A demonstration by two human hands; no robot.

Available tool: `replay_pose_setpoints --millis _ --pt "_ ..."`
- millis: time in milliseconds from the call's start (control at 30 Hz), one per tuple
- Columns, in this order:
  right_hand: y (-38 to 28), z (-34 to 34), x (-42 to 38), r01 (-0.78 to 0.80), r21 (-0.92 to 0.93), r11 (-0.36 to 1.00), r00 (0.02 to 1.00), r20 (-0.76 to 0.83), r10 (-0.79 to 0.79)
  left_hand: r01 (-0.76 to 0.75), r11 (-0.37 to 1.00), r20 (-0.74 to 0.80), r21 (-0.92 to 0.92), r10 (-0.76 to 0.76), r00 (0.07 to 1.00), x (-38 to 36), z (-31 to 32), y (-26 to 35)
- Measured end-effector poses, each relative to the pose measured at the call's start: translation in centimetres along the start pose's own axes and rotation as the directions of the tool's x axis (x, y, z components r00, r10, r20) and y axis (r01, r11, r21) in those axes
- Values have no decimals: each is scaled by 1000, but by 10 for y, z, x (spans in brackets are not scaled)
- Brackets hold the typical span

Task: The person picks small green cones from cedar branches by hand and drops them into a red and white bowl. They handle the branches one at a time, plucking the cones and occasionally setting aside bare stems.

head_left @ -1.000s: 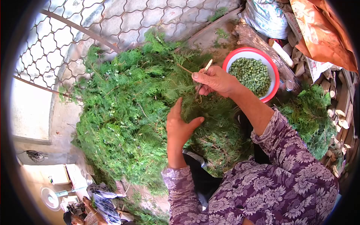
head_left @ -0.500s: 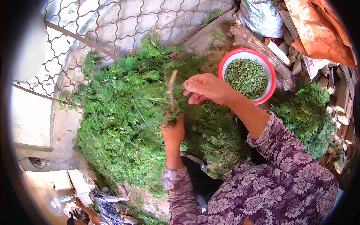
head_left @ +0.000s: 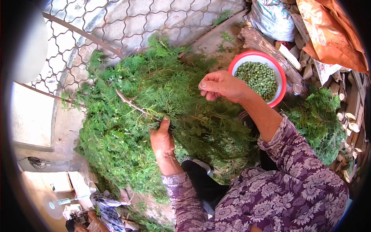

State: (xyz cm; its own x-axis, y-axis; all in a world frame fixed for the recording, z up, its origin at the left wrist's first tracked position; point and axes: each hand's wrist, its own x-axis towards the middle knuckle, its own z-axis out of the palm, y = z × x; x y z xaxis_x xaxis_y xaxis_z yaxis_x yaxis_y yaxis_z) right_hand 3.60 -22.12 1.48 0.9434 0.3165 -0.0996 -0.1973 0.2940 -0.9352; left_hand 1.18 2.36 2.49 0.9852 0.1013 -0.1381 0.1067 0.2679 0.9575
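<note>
My left hand (head_left: 162,144) is closed around a leafy evergreen branch (head_left: 129,101), its bare woody end pointing up and left. The feathery sprays of this branch blend with the big pile of green cuttings (head_left: 112,143) beneath it. To the right, my right hand (head_left: 222,86) hovers over the greenery with thumb and fingers pressed together; whatever it pinches is hidden. Just beyond that hand stands a red-rimmed white basin (head_left: 284,83) partly filled with small round green cones (head_left: 258,79).
A wire mesh fence (head_left: 154,23) borders the far side. Split firewood (head_left: 349,127), an orange sack (head_left: 332,31) and a white sack (head_left: 272,19) crowd the right. Another person's sleeve (head_left: 106,210) and a fan (head_left: 52,205) appear at lower left.
My left hand has moved left and down, and the branch's bare end has swung from upright to leaning left. My right hand has shifted slightly right, its fingers drawn closer together.
</note>
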Motion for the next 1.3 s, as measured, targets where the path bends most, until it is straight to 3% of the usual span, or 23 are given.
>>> replay_pose_setpoints --millis 300,433,500,533,600,733,1033,1233,1300 --pt "3 10 -2 2 -166 986 995 100 15 25 999 -42 -25 -26 999 -6 -2 4" --pt "11 13 0 35 -146 989 987 161 -11 -4 999 -70 -34 2 998 -7 0 5" --pt "18 14 2 156 -349 924 977 194 -91 -9 999 -75 -31 6 997 -8 1 5" --pt "19 15 1 155 -349 924 977 194 -91 -19 999 -63 -38 17 998 -7 1 5" --pt "18 20 -2 181 -576 797 972 227 -56 -29 999 -49 -44 27 998 -6 0 4" --pt "27 24 0 237 -624 745 960 270 -79 -8 999 -35 -45 6 999 -6 -1 3" --pt "26 27 -1 167 -613 772 965 261 -2 -47 995 -51 -85 43 998 -8 6 2" --pt "30 37 -4 286 -715 638 958 230 -171 -26 993 -72 -118 18 997 -7 7 1" --pt "34 39 -5 320 -786 529 942 206 -264 -12 993 -71 -118 3 997 -6 6 0"
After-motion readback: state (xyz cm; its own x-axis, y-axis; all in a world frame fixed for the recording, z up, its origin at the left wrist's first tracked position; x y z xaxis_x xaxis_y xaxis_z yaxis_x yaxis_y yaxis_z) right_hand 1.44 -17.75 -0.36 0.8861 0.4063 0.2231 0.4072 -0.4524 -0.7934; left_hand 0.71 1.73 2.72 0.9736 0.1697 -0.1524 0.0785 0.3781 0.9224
